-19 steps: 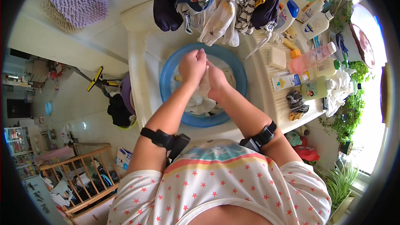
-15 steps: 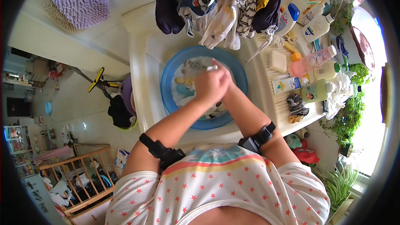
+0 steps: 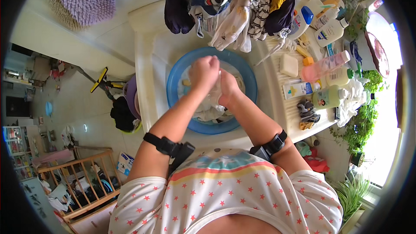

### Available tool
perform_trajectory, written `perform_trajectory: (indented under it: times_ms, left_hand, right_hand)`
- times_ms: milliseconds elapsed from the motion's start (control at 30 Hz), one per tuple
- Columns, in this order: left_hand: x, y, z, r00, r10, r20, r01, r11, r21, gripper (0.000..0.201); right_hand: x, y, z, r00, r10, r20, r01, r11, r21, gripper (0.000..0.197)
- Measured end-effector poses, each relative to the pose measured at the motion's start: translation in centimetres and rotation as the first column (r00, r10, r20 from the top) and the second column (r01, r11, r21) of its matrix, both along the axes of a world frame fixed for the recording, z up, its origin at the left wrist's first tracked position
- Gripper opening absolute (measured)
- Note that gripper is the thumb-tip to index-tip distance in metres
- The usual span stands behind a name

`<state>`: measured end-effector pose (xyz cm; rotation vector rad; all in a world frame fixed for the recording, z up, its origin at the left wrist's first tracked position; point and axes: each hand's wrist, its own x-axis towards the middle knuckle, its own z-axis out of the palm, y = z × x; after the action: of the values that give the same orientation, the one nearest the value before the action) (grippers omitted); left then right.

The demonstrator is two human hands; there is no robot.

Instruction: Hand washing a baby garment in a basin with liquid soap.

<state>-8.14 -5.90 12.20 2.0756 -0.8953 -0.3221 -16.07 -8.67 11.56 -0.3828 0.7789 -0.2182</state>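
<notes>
Looking through the head camera from my end, I see the left hand [image 3: 204, 73] back on its own side, where a moment ago it lay across the right hand [image 3: 228, 87]. Now the two stand side by side above the blue basin [image 3: 173, 82], and I judge that swing to be one stroke of a rubbing motion, so the scrubbing seems still under way. Both hands are curled inward and close together, with a pale cloth [image 3: 214, 96] gripped between them; blur and the turned-in palms keep me from telling each finger's place. The cloth hangs down between my wrists, toward the wet garments [image 3: 211, 113] in the basin. That basin sits inside a cream sink [image 3: 146, 67]. Beyond it, the heap of clothes [image 3: 236, 15] looks unmoved, and on the ribbed counter [image 3: 276, 91] to the right, the soap bar [image 3: 288, 65] lies untouched.
</notes>
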Motion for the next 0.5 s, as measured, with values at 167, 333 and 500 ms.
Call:
perform_trajectory:
  times_ms: [167,333,500]
  left_hand:
    - [-2.4,0.2,0.2,0.982,-0.082,0.17,0.098,0.991,-0.09,0.023]
    - [-1.4,0.4,-0.5,0.996,-0.025,0.082,0.031,0.997,-0.072,0.022]
    - [-4.3,1.1,-0.3,0.853,-0.236,0.466,0.372,0.901,-0.224,0.028]
  right_hand:
    - [-1.4,0.4,-4.0,0.902,-0.244,0.357,0.357,0.886,-0.297,0.028]
    - [0.3,0.4,1.0,1.0,-0.015,-0.017,0.016,0.998,0.056,0.028]
    - [-0.8,0.7,-8.1,0.827,-0.168,0.536,0.432,0.801,-0.414,0.035]
